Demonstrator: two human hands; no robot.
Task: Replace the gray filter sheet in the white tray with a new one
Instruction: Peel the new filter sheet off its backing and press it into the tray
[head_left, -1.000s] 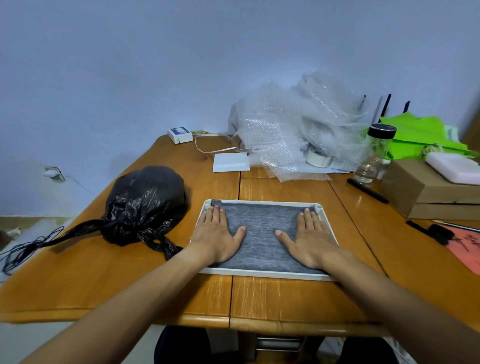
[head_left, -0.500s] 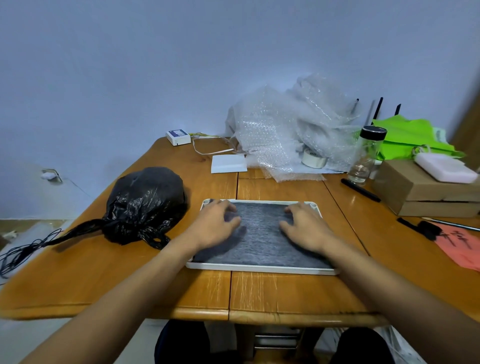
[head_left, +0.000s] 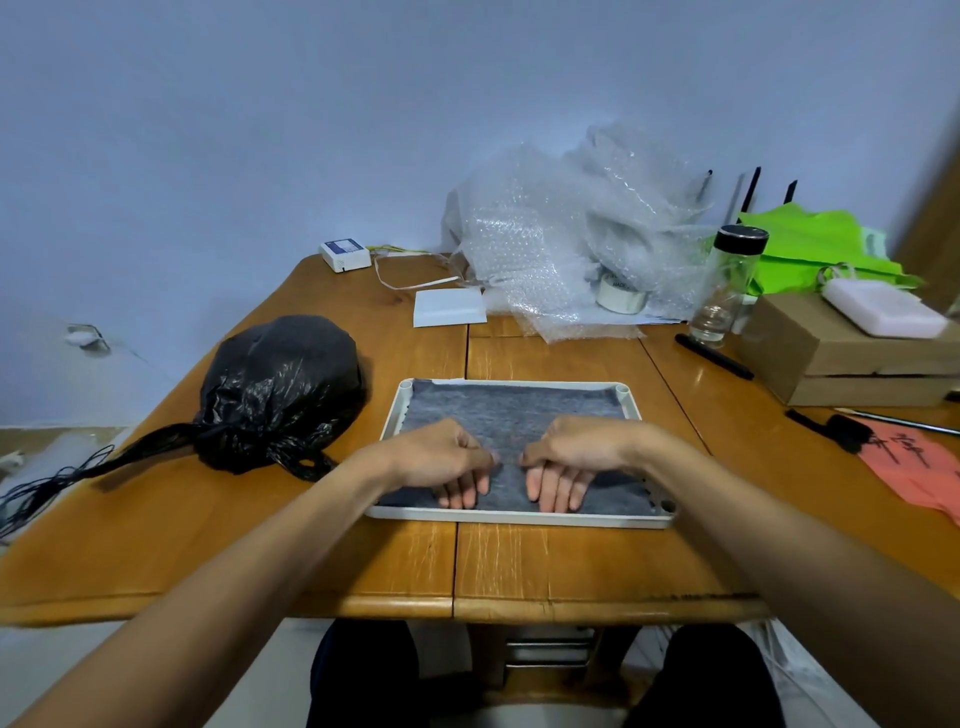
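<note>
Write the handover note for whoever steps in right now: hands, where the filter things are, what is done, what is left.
Left hand: fingers bent down, tips pressing the gray filter sheet near the tray's front edge; nothing gripped.
Right hand: same pose, close beside the left.
White tray: on the wooden table, sheet lying inside, covering most of the floor.
Done: a sheet is seated; old or new, cannot tell.
Left: confirm which sheet this is and that its edges lie flat.

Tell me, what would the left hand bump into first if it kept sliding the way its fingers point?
Probably the near rim of the white tray: the left hand points back toward the person.
</note>
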